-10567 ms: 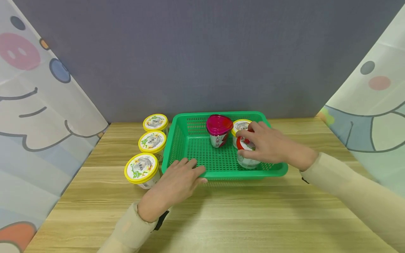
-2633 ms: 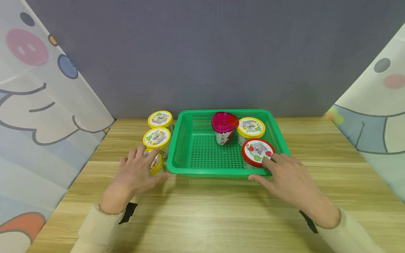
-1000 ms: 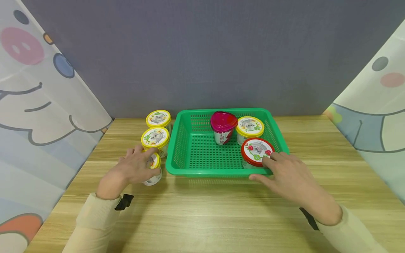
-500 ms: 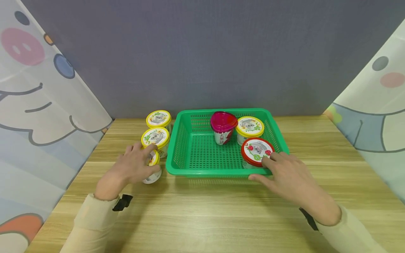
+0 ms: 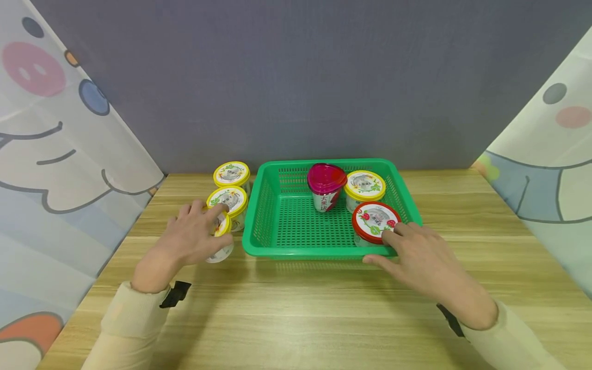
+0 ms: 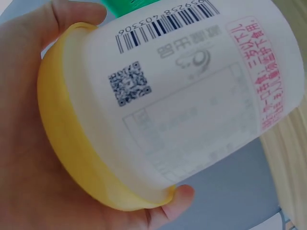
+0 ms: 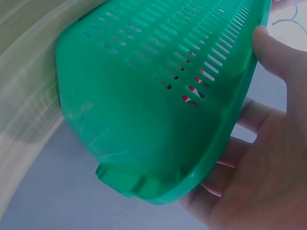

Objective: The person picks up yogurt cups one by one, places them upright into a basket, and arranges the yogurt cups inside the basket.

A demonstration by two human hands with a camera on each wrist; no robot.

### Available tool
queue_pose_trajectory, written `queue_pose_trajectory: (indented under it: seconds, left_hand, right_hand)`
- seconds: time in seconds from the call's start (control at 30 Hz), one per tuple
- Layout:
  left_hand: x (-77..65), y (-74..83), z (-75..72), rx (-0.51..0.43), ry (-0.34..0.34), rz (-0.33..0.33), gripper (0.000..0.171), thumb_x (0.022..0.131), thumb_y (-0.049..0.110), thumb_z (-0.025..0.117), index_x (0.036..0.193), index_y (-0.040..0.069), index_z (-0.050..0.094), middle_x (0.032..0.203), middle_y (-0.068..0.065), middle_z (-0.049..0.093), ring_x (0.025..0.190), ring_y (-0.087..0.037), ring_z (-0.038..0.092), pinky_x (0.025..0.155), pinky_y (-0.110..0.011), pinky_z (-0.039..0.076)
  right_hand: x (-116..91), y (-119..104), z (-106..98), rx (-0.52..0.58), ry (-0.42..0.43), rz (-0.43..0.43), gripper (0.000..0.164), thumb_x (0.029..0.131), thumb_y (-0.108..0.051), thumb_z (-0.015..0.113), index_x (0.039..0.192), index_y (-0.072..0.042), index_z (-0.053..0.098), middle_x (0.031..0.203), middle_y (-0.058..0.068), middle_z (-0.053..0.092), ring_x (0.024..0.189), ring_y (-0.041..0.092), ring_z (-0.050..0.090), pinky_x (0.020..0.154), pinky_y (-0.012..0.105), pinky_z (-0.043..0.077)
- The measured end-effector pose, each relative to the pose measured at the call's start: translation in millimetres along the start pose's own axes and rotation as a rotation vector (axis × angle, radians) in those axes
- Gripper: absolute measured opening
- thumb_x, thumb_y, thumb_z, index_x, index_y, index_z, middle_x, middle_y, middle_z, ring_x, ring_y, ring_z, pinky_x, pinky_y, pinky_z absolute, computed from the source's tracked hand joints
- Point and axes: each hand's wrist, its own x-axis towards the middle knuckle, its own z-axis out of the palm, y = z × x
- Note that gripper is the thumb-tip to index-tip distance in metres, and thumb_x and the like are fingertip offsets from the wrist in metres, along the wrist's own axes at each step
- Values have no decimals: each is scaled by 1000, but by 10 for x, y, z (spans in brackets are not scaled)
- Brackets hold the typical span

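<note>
My left hand [image 5: 185, 237] holds a white cup [image 6: 187, 91] by its yellow lid [image 6: 62, 115], thumb and fingertips on opposite sides of the lid. In the head view that hand partly covers the cup, which stands left of the green basket [image 5: 296, 252]. Two more yellow-lidded cups [image 5: 226, 200] sit just behind it. My right hand [image 5: 425, 257] grips the basket's front right rim, fingers over it and thumb at the front. Beside those fingers, inside the basket, is a red-lidded cup [image 5: 375, 221] with strawberry prints.
Also inside the basket are a magenta-lidded cup [image 5: 326, 180] and a yellow-lidded cup [image 5: 365, 186], both toward the back. A grey panel [image 5: 296, 87] rises behind the wooden table [image 5: 314, 318]. Cartoon-printed cloth [image 5: 60, 205] hangs at both sides.
Earlier my right hand was on the red-lidded cup and my left on the basket rim. Lately the left hand has shifted the yellow-lidded cup slightly left and back; the right hand stays still.
</note>
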Motion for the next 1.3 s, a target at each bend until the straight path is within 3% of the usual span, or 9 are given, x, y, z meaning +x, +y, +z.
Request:
queue_pose_trajectory:
  seconds: [0.73, 1.0, 1.3]
  left_hand:
    - [44, 129, -360, 42, 5, 14, 62, 91, 45, 55, 147, 19, 47, 138, -26, 42, 125, -51, 39, 93, -74, 33]
    - [73, 211, -489, 51, 12, 19, 59, 91, 40, 52, 147, 20, 47, 139, -25, 40, 125, -51, 37, 92, -73, 32]
    - [136, 339, -598, 94, 16, 51, 58, 91, 44, 51, 146, 25, 47, 133, -21, 42, 116, -45, 41, 87, -65, 37]
  right_hand:
    - [-4, -8, 2, -6, 10, -14, 47, 83, -60, 75, 86, -14, 65, 78, -2, 53, 72, 19, 52, 67, 43, 48]
    - [-7, -17, -1, -3, 15, -17, 46, 82, -57, 77, 86, -13, 65, 78, -2, 53, 71, 19, 51, 66, 41, 47]
    - [-6, -13, 5, -12, 20, -26, 47, 82, -58, 76, 84, -14, 63, 75, -3, 50, 69, 17, 49, 63, 39, 44]
